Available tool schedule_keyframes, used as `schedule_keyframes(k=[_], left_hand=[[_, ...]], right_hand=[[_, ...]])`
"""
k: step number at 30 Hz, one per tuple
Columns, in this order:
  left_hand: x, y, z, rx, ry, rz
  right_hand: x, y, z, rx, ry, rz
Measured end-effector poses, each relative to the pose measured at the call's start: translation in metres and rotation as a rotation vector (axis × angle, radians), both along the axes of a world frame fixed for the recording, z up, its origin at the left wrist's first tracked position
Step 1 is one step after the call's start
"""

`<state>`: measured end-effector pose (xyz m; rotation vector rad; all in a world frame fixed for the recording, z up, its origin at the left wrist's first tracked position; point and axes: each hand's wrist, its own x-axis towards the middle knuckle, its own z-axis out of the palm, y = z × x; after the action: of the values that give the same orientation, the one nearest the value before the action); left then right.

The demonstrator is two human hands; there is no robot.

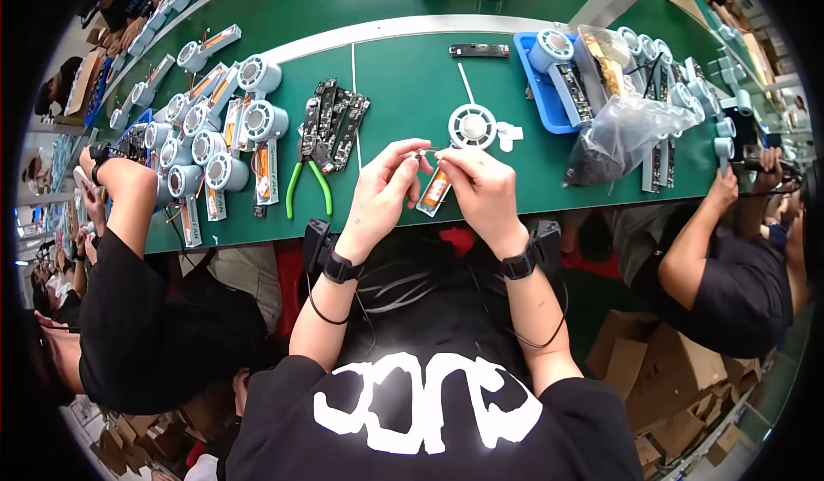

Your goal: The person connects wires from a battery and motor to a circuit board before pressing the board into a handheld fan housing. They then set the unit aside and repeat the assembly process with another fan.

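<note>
- Pale-blue fans (207, 147), far left of the fingers (403, 149): several handles open.
- Circuit boards (329, 121), nearer left: loose, unfitted.
- Left hand (386, 187): fingertips pinching a thin wire (432, 151).
- Central fan (472, 127), just beyond the fingers: wiring apparently unfinished.
- Right hand (482, 191): fingertips pinching the wire.
- Boarded fans (551, 46), far right: seemingly further along.

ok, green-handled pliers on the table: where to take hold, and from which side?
Probably both green handles of the pliers, from the near side. They splay toward the near edge of the table, with bare surface between them; the head points away, close against the black circuit boards, so it looks harder to reach.
</note>
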<state>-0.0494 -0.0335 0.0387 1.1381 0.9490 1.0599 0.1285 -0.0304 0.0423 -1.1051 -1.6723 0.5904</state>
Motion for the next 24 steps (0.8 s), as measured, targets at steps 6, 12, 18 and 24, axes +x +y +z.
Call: schedule_keyframes(k=[6,12,18,24], left_hand=[[-0.025,-0.013,-0.02,-0.099,0.032,0.048],[-0.024,-0.007,-0.033,-0.125,0.023,0.072],[-0.019,-0.006,-0.034,-0.151,0.08,0.094],[-0.012,-0.005,-0.032,-0.15,0.13,0.115]], right_hand=[[-0.027,-0.005,-0.025,-0.027,-0.138,0.024],[-0.032,0.0,-0.038,-0.074,-0.043,0.044],[-0.031,0.004,-0.049,0.027,-0.095,-0.037],[-0.029,0.007,-0.06,0.138,-0.143,-0.047]])
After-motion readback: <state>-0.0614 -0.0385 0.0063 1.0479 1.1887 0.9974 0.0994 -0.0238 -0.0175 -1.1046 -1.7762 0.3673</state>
